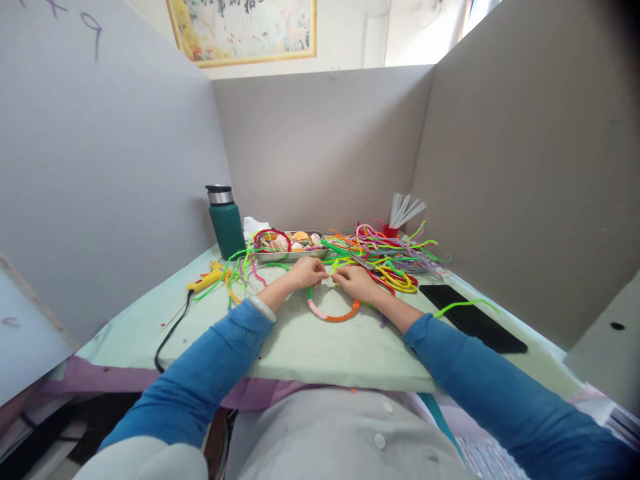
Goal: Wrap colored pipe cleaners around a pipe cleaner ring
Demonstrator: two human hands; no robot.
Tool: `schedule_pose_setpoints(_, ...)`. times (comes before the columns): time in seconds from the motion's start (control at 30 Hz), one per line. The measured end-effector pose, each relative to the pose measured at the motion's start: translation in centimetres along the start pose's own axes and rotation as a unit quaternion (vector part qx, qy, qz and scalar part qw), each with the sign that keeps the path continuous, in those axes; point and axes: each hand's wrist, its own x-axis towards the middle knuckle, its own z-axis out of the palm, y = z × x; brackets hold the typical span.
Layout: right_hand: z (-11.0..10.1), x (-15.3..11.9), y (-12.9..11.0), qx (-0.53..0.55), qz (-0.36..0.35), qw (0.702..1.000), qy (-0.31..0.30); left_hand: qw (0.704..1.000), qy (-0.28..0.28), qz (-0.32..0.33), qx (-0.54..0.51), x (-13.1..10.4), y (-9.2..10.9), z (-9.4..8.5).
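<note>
A ring wrapped in pink, orange and green fuzzy stem (339, 318) lies on the pale green tablecloth, its near edge toward me. At its far side my left hand (307, 272) comes in from the left, thumb and fingers pinched together. Close beside it, my right hand (353, 280) is also pinched, at the ring's far right. A small pale yellow-green piece shows between the two sets of fingertips; it looks held by both, though its exact shape is too small to tell.
A green bottle (226, 223) and yellow glue gun (207, 279) stand and lie at left. Behind the hands are a metal tray (295, 255) of decorations and a heap of colored stems (395, 257). A black flat object (473, 319) lies right. Grey partitions (325, 147) surround the table.
</note>
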Motion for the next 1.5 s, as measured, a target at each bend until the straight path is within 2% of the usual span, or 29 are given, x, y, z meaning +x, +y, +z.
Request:
schedule_pose_setpoints(0.67,-0.22,-0.07,-0.24,0.013,0.0,1.0,-0.003,0.999,-0.009,0.004,0.033,-0.01,0.11,-0.11)
schedule_pose_setpoints(1.5,-0.15,-0.02,-0.16,0.01,-0.003,1.0,0.002,1.0,-0.01,0.002,0.018,-0.19,0.16,-0.07)
